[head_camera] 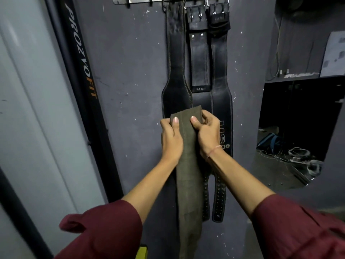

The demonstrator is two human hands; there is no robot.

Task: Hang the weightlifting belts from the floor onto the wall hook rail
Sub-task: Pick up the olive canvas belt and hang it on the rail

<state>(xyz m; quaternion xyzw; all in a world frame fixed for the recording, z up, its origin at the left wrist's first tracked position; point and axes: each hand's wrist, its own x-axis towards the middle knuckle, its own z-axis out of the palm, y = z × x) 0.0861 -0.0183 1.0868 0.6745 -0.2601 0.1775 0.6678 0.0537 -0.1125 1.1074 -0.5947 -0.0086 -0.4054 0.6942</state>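
Observation:
I hold an olive-brown suede weightlifting belt (pixel 188 176) upright in front of the wall, its top end at chest height. My left hand (pixel 170 139) grips its left edge and my right hand (pixel 207 133) grips its right edge, thumbs on the face. The belt's lower part hangs down between my forearms and out of the frame. Behind it three black leather belts hang from the metal hook rail (pixel 141 0) at the top: a wide belt (pixel 176 71) at the left, a narrower one (pixel 199 62) in the middle and a USI belt (pixel 221 81) at the right.
The rail has bare hooks (pixel 128 2) left of the hung belts. A black PROZVOFIT post (pixel 82 58) leans along the wall at the left. On the right a mirror or opening (pixel 291 131) shows cables and gear on a floor.

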